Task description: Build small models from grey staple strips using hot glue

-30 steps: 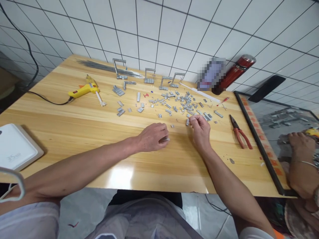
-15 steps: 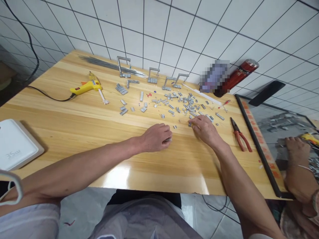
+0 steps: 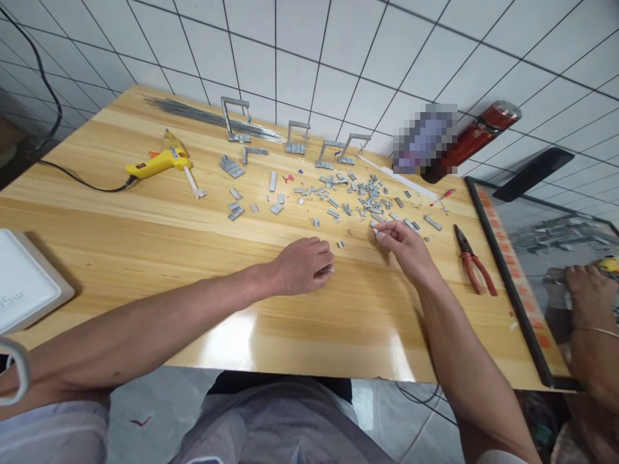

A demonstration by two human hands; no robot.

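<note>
My left hand (image 3: 304, 265) rests on the wooden table with its fingers curled closed; the edge of a small grey metal piece (image 3: 329, 269) shows at its fingertips. My right hand (image 3: 405, 246) reaches to the near edge of a scattered pile of small grey metal pieces (image 3: 371, 196). Its thumb and forefinger pinch together at a small grey piece, mostly hidden by the fingertips. Between the hands lies one loose small piece (image 3: 341, 244). Several grey frames, one of them this tall frame (image 3: 235, 120), stand at the back of the table.
A yellow glue gun (image 3: 159, 162) lies at left, near a bundle of thin metal rods (image 3: 193, 115). A white box-like device (image 3: 29, 278) sits at the left edge. Red-handled pliers (image 3: 471, 263), a black-framed glass panel (image 3: 515, 293), a red flask (image 3: 476, 140) and another person's hand (image 3: 590, 290) are at right.
My right hand has shifted slightly away from me, its fingertips moving from a small piece's spot to the pile's near edge. The left hand stays closed in place. The view has tilted slightly.
</note>
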